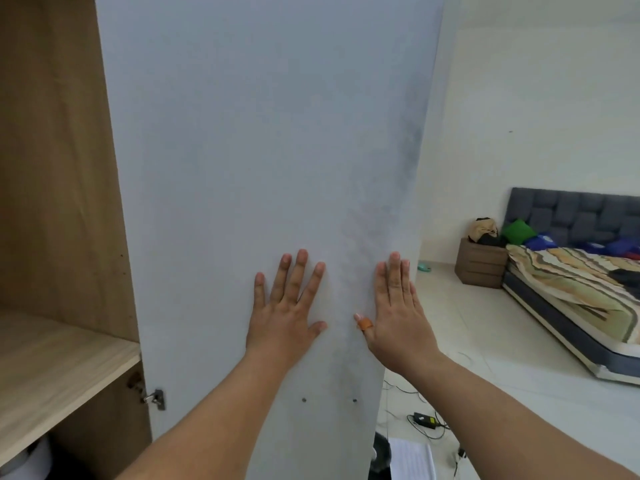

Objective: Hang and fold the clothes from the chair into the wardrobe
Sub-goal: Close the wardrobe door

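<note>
Wardrobe door, smooth pale grey panel, left hand and right hand flat, fingers straight, pressing it

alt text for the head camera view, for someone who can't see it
Both hands, left hand and right hand, press flat against the open white wardrobe door. Wooden shelf at left, a bed at right.

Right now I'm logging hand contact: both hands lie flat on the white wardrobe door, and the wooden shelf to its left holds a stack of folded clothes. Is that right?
Not quite. In the head view the left hand and right hand do lie flat on the white wardrobe door, but the wooden shelf to its left shows no folded clothes.
</note>
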